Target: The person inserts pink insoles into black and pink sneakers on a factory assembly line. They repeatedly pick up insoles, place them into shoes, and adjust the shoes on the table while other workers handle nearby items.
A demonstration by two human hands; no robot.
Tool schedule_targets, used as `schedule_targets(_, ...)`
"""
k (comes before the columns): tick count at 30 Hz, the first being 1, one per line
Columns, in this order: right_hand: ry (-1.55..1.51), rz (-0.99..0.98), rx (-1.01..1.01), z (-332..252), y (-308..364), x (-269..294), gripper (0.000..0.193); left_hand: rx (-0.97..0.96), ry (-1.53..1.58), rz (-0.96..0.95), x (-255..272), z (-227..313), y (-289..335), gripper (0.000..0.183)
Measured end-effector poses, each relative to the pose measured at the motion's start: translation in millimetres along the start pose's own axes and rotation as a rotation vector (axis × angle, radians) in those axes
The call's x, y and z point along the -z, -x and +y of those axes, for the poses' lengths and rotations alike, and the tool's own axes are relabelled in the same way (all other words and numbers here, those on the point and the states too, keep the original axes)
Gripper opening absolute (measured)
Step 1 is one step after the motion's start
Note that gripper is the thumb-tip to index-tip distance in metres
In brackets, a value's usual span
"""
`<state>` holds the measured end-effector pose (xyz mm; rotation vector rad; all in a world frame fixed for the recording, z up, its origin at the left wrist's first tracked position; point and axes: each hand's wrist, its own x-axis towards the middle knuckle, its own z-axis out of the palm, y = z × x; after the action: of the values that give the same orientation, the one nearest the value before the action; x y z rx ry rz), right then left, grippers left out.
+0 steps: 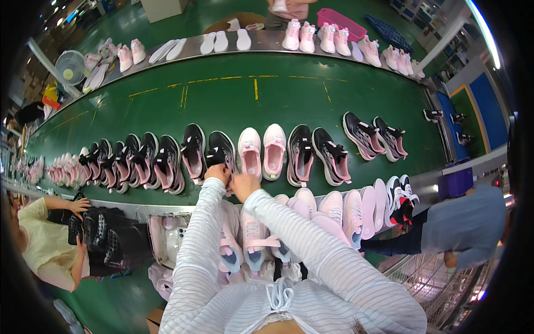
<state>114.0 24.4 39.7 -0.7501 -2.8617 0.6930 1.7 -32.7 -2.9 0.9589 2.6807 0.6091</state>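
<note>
Both my hands meet at the heel of a black sneaker (pixel 222 146) with a pink lining, standing on the green belt with its toe away from me. My left hand (pixel 217 173) is closed on the heel collar. Beside it my right hand (pixel 245 185) is closed at the same heel, its fingertips partly hidden and a little blurred. Another black sneaker (pixel 194 153) stands just left. To the right is a pair of pale pink sneakers, the nearer shoe (pixel 250 145) close to my right hand and its mate (pixel 274 150) next to it.
More black sneakers (pixel 300 153) line the green belt (pixel 222 106) on both sides. Pink shoes and insoles (pixel 367 211) crowd the near ledge before me. White insoles (pixel 214 42) and pink shoes lie along the far ledge. One person (pixel 50 234) works at left, another (pixel 461 222) at right.
</note>
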Motion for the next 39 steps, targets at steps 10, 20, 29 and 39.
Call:
schedule_targets(10, 0.003, -0.055, 0.067, 87, -83, 22, 0.034, 0.157, 0.959, 0.261, 111, -7, 111, 0.023)
schedule_targets(20, -0.161, -0.188, 0.099, 93, -87, 54, 0.029, 0.448, -0.229, 0.136, 87, -111, 224, 0.018)
schedule_targets(29, -0.078, -0.105, 0.087, 157, -52, 81, 0.042, -0.381, 1.077, -0.295, -62, 85, 16, 0.023)
schedule_targets(39, -0.192, -0.14, -0.082, 167, -65, 65, 0.031, 0.477, 1.528, 0.02, -115, 141, -43, 0.022)
